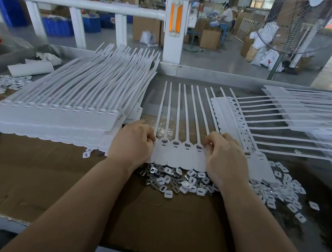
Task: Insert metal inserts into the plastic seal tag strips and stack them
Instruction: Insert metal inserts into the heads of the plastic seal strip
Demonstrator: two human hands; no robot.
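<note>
Between two stacks, the left hand and right hand, fingers curled, pinched a strip; more inserts likely came next.

Bare cardboard on the counter lies open toward the near left, while a stack of strips blocks the left, another stack the right, and loose inserts litter the middle.

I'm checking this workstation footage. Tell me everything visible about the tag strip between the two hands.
The tag strip is white, matte plastic: joined flat tags with scalloped near edges, rectangular slots, and long thin tails pointing away. It lies flat on the cardboard, partly over loose inserts. The left hand and right hand hold its ends.
</note>
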